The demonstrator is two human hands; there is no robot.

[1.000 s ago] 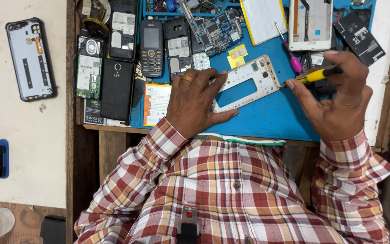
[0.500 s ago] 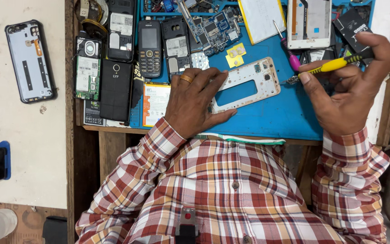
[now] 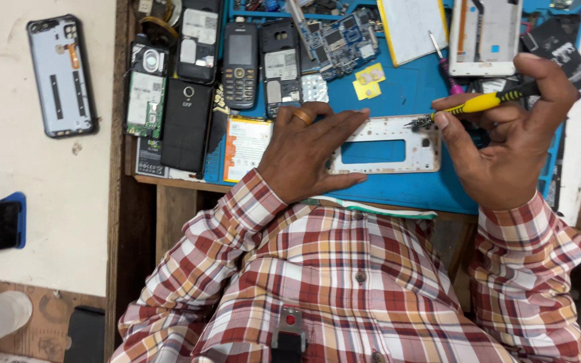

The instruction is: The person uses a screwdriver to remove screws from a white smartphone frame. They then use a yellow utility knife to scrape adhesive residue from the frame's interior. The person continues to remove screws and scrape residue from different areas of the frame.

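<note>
While both hands work over the blue mat, the items catalogue as follows:

Left hand [image 3: 307, 151]: laid palm-down, fingers spread, pressing on the left end of the white phone frame [image 3: 388, 145]; gold ring [image 3: 302, 117] on one finger; grasping nothing, only pinning the frame flat.
Right hand [image 3: 506, 138]: raised, fingers curled around the yellow-handled screwdriver [image 3: 482, 102], held nearly level with its tip over the frame's upper right corner; whether tip and frame touch cannot be told.
White phone frame: flat on the blue mat [image 3: 398, 188] near the front edge of the surface, between the two hands, long opening showing the mat beneath.
Behind the frame: blue circuit board [image 3: 336, 37], yellow pads [image 3: 368, 81], white phone chassis [image 3: 484, 37].
Left of the left hand: orange-and-white battery [image 3: 247, 144], black keypad phone [image 3: 240, 64], black back cover [image 3: 186, 124].
Off the surface, far left: grey phone shell [image 3: 62, 75] on a pale surface.
Clothing: red plaid shirt [image 3: 344, 282].
</note>
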